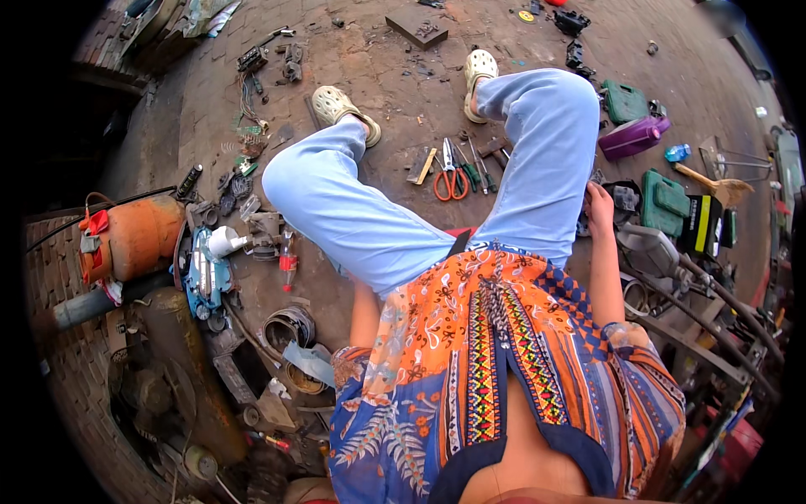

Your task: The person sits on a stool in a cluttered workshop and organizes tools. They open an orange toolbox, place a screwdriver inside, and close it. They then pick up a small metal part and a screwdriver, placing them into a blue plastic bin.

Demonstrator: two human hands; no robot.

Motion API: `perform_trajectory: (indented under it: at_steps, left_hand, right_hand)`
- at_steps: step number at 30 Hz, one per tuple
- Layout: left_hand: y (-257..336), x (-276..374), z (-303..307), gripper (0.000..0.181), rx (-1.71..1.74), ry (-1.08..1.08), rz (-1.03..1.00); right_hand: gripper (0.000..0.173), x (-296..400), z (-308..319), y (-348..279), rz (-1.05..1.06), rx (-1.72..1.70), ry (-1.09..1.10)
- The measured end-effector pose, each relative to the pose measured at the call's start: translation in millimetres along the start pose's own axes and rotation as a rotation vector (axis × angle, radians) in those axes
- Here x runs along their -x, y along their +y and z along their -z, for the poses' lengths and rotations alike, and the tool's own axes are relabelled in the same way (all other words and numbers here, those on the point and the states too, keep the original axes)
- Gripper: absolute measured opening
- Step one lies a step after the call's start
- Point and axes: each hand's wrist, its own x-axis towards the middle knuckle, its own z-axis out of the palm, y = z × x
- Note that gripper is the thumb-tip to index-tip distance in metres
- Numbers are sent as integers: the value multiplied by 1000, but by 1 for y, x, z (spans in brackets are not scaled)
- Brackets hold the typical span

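My right hand (598, 206) hangs low beside my right thigh, close to a dark machine part (623, 196) on the ground. Its fingertips are partly hidden by the trouser leg, so whether it grips anything is unclear. My left forearm (365, 315) goes down behind my left thigh, and the left hand is out of view. Between my legs lie orange-handled scissors (451, 173), screwdrivers (483, 169) with green handles, a hammer (494, 148) and a flat scraper-like piece (422, 166).
To the left are an orange gas cylinder (141, 238), a cola bottle (288, 261) and a wire coil (288, 327). On the right lie a purple jug (633, 137), green cases (664, 201) and a wooden-handled tool (715, 183). A metal block (415, 30) lies ahead.
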Motion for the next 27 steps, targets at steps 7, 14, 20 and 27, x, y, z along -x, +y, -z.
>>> perform_trajectory:
  at_steps: [7, 14, 20, 27]
  left_hand:
    - [-6, -2, 16, 25, -17, 7, 4]
    - [-17, 36, 64, 23, -484, -150, 1]
    - [-86, 84, 67, 12, -715, -142, -146]
    - [-39, 106, 65, 45, -330, 424, -219]
  right_hand:
    - [26, -14, -23, -24, 26, -69, -70]
    - [29, -38, -77, -44, 125, -21, -231]
    - [32, -20, -105, -43, 83, 72, -308]
    - [28, -44, -59, -43, 20, 73, -242]
